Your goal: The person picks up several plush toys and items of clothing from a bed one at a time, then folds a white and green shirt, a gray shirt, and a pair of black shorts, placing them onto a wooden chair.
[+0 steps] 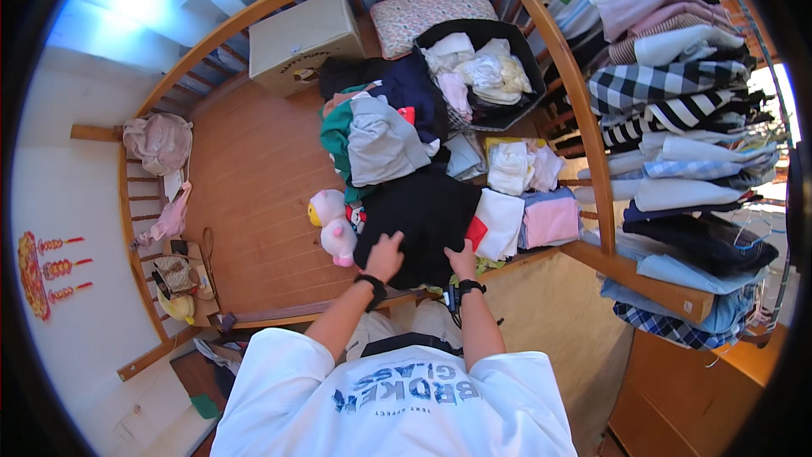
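Note:
A black garment (427,211) lies spread at the near edge of the wooden bed, its exact kind hard to tell. My left hand (385,257) is closed on its lower left part, fingers curled into the cloth. At its lower right edge, my right hand (461,260) pinches the fabric. Just left of the garment sits a pink and white plush toy (333,228). Behind it rises a loose heap with a grey garment (381,142) and a green one (335,142). To the right lie a folded white cloth (496,224) and a folded pink cloth (549,220).
A black fabric bin (507,114) holds pale clothes near a patterned pillow (433,15). A cardboard box (303,41) stands at the far rail. Clothes hang on a rack (677,89) at right. Bags (175,274) rest by the left rail (142,237).

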`<state>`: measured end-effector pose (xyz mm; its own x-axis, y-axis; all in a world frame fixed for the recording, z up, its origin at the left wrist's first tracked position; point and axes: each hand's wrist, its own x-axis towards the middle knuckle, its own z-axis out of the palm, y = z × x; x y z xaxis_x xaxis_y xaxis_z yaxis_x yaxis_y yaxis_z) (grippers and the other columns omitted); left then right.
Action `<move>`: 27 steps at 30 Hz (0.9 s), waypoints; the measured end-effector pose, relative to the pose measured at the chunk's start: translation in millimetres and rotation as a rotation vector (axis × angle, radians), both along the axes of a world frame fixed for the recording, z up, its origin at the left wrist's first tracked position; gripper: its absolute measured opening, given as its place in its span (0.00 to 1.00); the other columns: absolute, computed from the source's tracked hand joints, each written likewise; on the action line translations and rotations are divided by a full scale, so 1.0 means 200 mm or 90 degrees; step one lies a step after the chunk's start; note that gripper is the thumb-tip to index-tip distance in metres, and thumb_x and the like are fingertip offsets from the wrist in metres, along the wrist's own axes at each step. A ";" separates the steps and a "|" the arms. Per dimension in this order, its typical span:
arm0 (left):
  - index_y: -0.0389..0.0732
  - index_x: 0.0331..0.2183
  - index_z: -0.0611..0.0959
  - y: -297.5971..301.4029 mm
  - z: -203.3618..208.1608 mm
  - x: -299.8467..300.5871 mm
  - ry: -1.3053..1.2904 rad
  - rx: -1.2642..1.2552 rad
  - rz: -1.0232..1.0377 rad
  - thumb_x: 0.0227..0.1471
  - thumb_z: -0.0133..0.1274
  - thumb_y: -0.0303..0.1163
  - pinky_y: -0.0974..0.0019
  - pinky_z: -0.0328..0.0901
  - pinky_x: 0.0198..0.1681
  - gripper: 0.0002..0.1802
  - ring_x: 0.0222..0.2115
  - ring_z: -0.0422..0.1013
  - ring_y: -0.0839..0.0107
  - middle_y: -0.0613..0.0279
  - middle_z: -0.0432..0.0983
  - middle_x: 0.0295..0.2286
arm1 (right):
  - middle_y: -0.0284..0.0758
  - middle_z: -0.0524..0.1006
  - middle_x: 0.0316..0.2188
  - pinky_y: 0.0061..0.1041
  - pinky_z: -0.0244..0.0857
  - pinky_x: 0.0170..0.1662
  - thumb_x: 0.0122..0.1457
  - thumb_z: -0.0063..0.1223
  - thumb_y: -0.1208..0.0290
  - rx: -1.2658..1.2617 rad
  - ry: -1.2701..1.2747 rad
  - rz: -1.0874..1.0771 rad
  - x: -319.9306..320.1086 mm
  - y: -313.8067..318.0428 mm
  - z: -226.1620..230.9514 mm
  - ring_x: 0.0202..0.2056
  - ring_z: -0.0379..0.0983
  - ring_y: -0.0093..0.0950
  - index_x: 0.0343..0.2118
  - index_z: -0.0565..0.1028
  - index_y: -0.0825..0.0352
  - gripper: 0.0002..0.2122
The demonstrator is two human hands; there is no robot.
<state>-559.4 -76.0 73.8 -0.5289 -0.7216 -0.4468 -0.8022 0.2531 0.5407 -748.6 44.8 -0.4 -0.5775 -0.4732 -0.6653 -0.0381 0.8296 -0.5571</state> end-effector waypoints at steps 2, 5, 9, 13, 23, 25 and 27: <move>0.43 0.42 0.71 0.16 0.04 -0.05 0.055 0.014 -0.019 0.44 0.52 0.25 0.42 0.70 0.37 0.20 0.33 0.72 0.36 0.38 0.69 0.35 | 0.53 0.67 0.53 0.45 0.63 0.52 0.48 0.59 0.68 0.171 0.109 0.111 -0.05 -0.03 0.03 0.50 0.66 0.54 0.50 0.67 0.69 0.25; 0.47 0.53 0.71 0.39 0.06 -0.09 0.133 0.104 -0.105 0.44 0.51 0.26 0.45 0.70 0.39 0.30 0.33 0.72 0.36 0.34 0.67 0.39 | 0.51 0.57 0.60 0.48 0.59 0.55 0.48 0.58 0.70 0.035 0.385 0.146 0.03 -0.24 0.44 0.57 0.59 0.52 0.54 0.65 0.67 0.28; 0.46 0.60 0.65 0.82 -0.52 0.05 0.050 0.044 -0.266 0.44 0.56 0.34 0.53 0.60 0.58 0.39 0.60 0.53 0.39 0.27 0.42 0.61 | 0.50 0.55 0.62 0.51 0.57 0.56 0.47 0.61 0.68 -0.234 0.343 0.277 0.31 -0.73 0.72 0.58 0.57 0.52 0.58 0.62 0.63 0.33; 0.39 0.58 0.67 0.53 -0.12 0.10 0.246 0.315 -0.061 0.44 0.56 0.33 0.57 0.61 0.58 0.37 0.60 0.57 0.52 0.41 0.49 0.63 | 0.50 0.52 0.63 0.54 0.57 0.55 0.41 0.67 0.68 -0.368 0.349 0.345 0.37 -1.19 0.58 0.59 0.55 0.56 0.61 0.60 0.56 0.40; 0.38 0.38 0.83 0.68 -0.10 1.28 0.006 0.156 0.678 0.52 0.52 0.30 0.64 0.70 0.37 0.12 0.32 0.77 0.63 0.52 0.80 0.31 | 0.48 0.65 0.52 0.43 0.69 0.45 0.40 0.70 0.64 -0.148 0.312 0.444 0.29 -1.59 0.02 0.46 0.71 0.52 0.50 0.69 0.53 0.31; 0.38 0.34 0.84 0.99 -0.14 1.42 -0.020 0.179 0.785 0.51 0.52 0.32 0.62 0.70 0.37 0.11 0.31 0.77 0.56 0.48 0.80 0.29 | 0.52 0.70 0.45 0.45 0.68 0.46 0.41 0.69 0.63 -0.143 0.276 0.370 0.38 -1.41 0.01 0.44 0.72 0.52 0.47 0.70 0.56 0.28; 0.38 0.33 0.85 1.15 -0.14 1.38 -0.083 0.276 0.709 0.52 0.51 0.35 0.59 0.70 0.38 0.12 0.32 0.77 0.55 0.47 0.80 0.28 | 0.54 0.72 0.48 0.43 0.66 0.51 0.37 0.66 0.58 0.001 0.207 0.308 0.21 -1.22 -0.08 0.48 0.71 0.51 0.51 0.70 0.54 0.32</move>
<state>-283.5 154.9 46.5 0.3567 -0.5296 -0.7696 -0.5202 -0.7968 0.3073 -707.2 -198.3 -15.8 -0.4699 -0.7332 -0.4915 -0.5820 0.6760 -0.4520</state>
